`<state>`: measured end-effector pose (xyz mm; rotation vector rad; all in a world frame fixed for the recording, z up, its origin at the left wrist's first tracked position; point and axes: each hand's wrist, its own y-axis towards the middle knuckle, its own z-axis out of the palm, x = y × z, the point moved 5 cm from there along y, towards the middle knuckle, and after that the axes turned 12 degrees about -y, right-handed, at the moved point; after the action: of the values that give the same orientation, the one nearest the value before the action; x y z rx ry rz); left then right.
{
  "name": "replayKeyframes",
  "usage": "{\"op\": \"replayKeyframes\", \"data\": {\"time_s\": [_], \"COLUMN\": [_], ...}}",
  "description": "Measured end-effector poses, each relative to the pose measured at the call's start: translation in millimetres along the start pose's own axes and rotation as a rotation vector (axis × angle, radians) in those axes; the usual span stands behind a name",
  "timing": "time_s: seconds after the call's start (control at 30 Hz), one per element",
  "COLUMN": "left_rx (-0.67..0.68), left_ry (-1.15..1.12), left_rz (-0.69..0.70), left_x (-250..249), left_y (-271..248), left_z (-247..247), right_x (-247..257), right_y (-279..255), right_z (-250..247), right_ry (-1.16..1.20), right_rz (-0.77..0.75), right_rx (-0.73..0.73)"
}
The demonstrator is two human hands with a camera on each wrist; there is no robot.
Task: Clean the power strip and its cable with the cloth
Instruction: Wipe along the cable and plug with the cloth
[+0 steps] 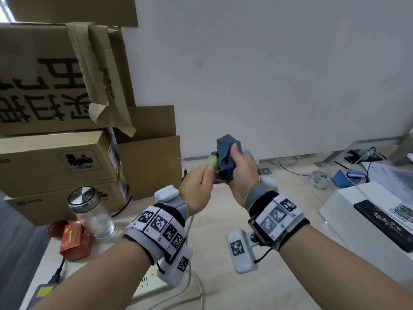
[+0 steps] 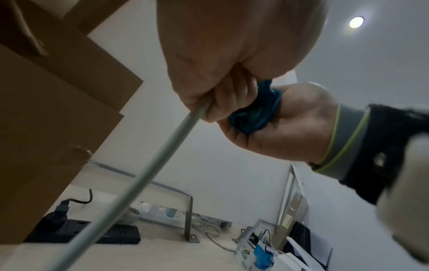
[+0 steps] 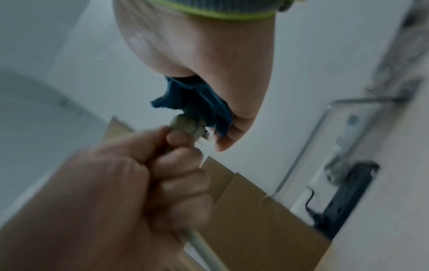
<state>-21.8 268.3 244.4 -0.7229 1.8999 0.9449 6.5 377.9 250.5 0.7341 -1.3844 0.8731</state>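
- Lying nearest, at the lower edge of the head view, the white power strip rests on the desk under the left forearm; its pale cable rises from there towards the raised hands.
- Left hand — fingers curled tight round the cable just behind the plug; in the left wrist view the cable leaves the fist and runs down and out of frame.
- Right hand — fingers and thumb closed round the bunched blue cloth, which is pressed against the plug; both hands are held above the desk.
- Right wrist view: the plug shows between the left hand's fingertips and the cloth; whether the cloth covers the prongs cannot be told through the blur.
- Left of the forearms: a glass jar with a metal lid, a small red box and a red round object just beside it.
- Right: a white box bearing a dark phone.
- Farther left: stacked cardboard boxes.
- Farthest: a black power strip at the foot of the boxes, loose cables and small clutter along the wall.
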Motion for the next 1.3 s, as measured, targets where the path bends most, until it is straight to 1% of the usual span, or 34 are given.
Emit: {"op": "replayKeyframes", "data": {"time_s": [0.07, 0.1, 0.13, 0.23, 0.33, 0.37, 0.43, 0.5, 0.57, 0.63, 0.67, 0.7, 0.73, 0.77, 0.8, 0.83, 0.87, 0.9, 0.93, 0.97, 1.03, 1.07, 1.1, 1.17, 1.2, 1.3], "left_rx": [-0.021, -0.020, -0.012, 0.021, 0.060, 0.063, 0.057, 0.065, 0.085, 0.084, 0.079, 0.075, 0.067, 0.058, 0.049, 0.038, 0.025, 0.014, 0.002, -0.008, -0.013, -0.015, -0.017, -0.024, -0.036, -0.088], "left_ry": [-0.058, -0.075, -0.079, -0.070, -0.037, -0.004, 0.063, 0.110, 0.128, 0.094, 0.056, 0.009, -0.046, -0.114, -0.194, -0.260, -0.304, -0.325, -0.348, -0.369, -0.385, -0.355, -0.316, -0.260, -0.241, -0.163], "left_rz": [-0.023, -0.015, 0.005, 0.056, 0.078, 0.095, 0.148, 0.193, 0.236, 0.235, 0.210, 0.165, 0.107, 0.026, -0.063, -0.149, -0.212, -0.264, -0.306, -0.340, -0.358, -0.344, -0.319, -0.247, -0.212, -0.094], "left_x": [-2, -3, -6, -8, -7, -8, -7, -8, -10, -10, -8, -5, -2, 0, 3, 5, 8, 9, 10, 10, 6, 7, 5, -1, -2, -11], "left_y": [-1, -3, -6, -11, -9, -9, -10, -12, -14, -18, -19, -20, -19, -18, -17, -15, -13, -13, -13, -13, -13, -11, -11, -11, -12, -16], "left_z": [-2, -1, 0, 3, 5, 5, 4, 4, 4, 4, 3, 3, 2, 2, 2, 1, 1, 1, 1, 0, 0, 2, 3, 6, 7, 3], "right_x": [-3, -4, -6, -6, -2, 1, 5, 5, 2, 0, 1, 3, 8, 14, 21, 25, 21, 13, 6, 4, 5, 6, 5, 2, -1, 0], "right_y": [-8, -13, -17, -23, -19, -17, -10, -4, -2, 1, 2, 4, 3, 0, -7, -14, -19, -24, -26, -28, -26, -26, -24, -22, -21, -21], "right_z": [5, 9, 11, 11, 9, 10, 7, 5, 3, -1, -4, -9, -13, -16, -15, -11, -4, 2, 5, 6, 3, 3, 3, 6, 7, 11], "right_ry": [-0.275, -0.396, -0.456, -0.429, -0.514, -0.521, -0.422, -0.315, -0.173, -0.001, 0.055, 0.051, -0.009, -0.144, -0.337, -0.555, -0.770, -0.939, -1.022, -1.004, -0.857, -0.790, -0.732, -0.656, -0.656, -0.670], "right_rz": [-0.206, -0.282, -0.334, -0.324, -0.327, -0.319, -0.256, -0.150, -0.005, 0.114, 0.119, 0.073, -0.017, -0.140, -0.273, -0.386, -0.480, -0.555, -0.584, -0.589, -0.581, -0.545, -0.491, -0.343, -0.282, -0.222], "right_rx": [0.045, 0.065, 0.078, 0.053, 0.022, 0.004, -0.018, -0.010, 0.022, 0.008, -0.023, -0.070, -0.104, -0.123, -0.098, -0.037, 0.055, 0.154, 0.209, 0.202, 0.080, 0.023, -0.004, -0.001, 0.003, 0.013]}}
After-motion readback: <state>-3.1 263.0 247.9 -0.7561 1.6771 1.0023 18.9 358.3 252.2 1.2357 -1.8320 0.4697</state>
